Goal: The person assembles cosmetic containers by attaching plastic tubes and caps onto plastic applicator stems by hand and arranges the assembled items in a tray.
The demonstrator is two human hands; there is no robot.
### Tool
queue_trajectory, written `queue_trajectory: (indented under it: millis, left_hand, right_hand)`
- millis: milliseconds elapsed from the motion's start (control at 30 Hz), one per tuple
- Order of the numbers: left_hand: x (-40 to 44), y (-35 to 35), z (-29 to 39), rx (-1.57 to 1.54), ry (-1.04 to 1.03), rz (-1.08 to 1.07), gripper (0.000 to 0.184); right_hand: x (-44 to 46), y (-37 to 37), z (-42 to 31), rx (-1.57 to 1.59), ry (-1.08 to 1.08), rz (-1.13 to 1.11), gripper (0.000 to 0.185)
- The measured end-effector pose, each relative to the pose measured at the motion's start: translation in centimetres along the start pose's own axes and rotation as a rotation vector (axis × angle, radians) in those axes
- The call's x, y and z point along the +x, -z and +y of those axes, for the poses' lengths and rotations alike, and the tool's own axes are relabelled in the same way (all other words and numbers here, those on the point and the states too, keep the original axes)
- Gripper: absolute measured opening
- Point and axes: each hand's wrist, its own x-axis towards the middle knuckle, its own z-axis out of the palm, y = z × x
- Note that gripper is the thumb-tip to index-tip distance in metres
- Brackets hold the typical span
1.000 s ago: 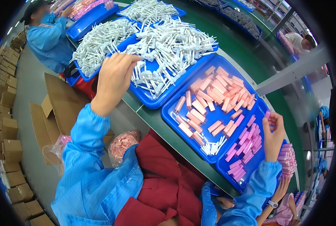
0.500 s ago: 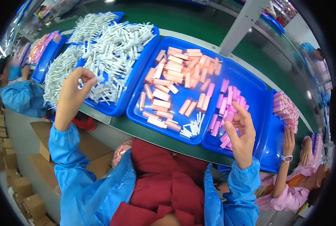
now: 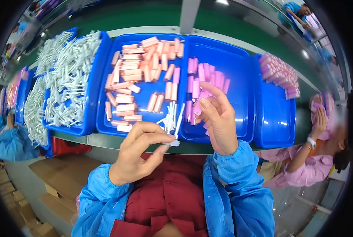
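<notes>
My left hand pinches a thin white applicator wand by its pale, wider end, and its stem points up. Between the thumb and forefinger of my right hand is a pink tube, held apart from the wand. Behind my right hand, several more pink tubes lie in a blue tray. The tray to its left contains peach tubes and a small pile of white sticks, partly behind the wand.
Blue trays heaped with white wands stand on the left. At the right, a blue tray carries stacked pink-and-white tubes. A co-worker in a pink sleeve sits at the right; another in blue is at the left.
My left hand has moved right, from the heap of white wands to in front of the peach tubes' tray, bringing a wand. My right hand has turned inward with a pink tube. The view has shifted right.
</notes>
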Motion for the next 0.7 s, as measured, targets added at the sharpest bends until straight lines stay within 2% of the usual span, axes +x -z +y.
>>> queue_trajectory:
  millis: [133,367,567,700]
  left_hand:
    - [0.5,-2.3,0.0,-0.066,0.009,-0.141,0.026]
    - [1.0,-3.4,0.0,0.102,-0.126,-0.234,0.025]
    - [1.2,-3.5,-0.2,0.184,-0.167,-0.274,0.024]
    - [1.3,-3.5,-0.4,0.25,-0.18,-0.257,0.025]
  right_hand:
    - [-0.5,1.7,0.2,0.051,-0.013,0.094,0.044]
    - [-0.8,3.1,0.4,-0.031,0.066,0.152,0.039]
    - [-1.2,3.2,0.1,-0.143,-0.018,0.01,0.04]
    - [-1.4,3.1,0.4,-0.238,0.014,-0.058,0.036]
